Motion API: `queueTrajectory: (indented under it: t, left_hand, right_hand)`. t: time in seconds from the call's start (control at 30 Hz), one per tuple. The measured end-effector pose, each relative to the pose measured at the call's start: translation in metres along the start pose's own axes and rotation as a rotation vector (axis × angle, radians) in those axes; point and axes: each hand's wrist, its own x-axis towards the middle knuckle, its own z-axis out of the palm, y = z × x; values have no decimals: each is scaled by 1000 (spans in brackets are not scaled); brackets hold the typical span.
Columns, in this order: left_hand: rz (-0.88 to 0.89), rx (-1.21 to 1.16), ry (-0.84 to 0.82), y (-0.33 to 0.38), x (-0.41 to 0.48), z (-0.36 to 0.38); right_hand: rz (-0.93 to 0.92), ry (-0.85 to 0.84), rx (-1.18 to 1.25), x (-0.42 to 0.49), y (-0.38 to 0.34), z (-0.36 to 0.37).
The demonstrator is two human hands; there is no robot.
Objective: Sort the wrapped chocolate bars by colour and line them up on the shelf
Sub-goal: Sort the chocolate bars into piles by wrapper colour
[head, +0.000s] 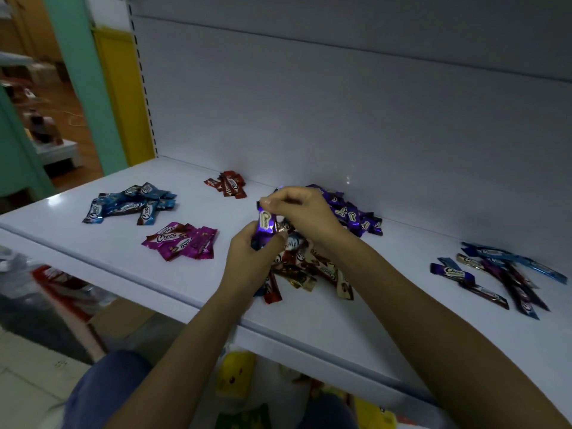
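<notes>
White shelf, mixed pile beneath the hands, left hand and right hand pinching one purple bar

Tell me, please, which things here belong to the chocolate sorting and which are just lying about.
Job: purple bar in left hand and right hand; blue pile; red pile; magenta pile; purple pile; unsorted heap; long bars; shelf.
Lying about: yellow packet under the shelf; green packet; red-and-white bag, lower left.
</notes>
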Motion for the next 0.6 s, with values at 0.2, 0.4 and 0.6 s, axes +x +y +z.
queueTrajectory:
  t: [0.2,0.4,0.6]
  left_hand:
    - [-28,-87,-12,4,-4,0]
    - [-44,-55,14,4,-5,-2]
    - [-118,-144,52,7,-5,-4]
  right_hand:
    - [64,117,42,-1,4,-3]
    - [86,282,88,-1,4,-5]
    - [432,658,484,8,28,-60]
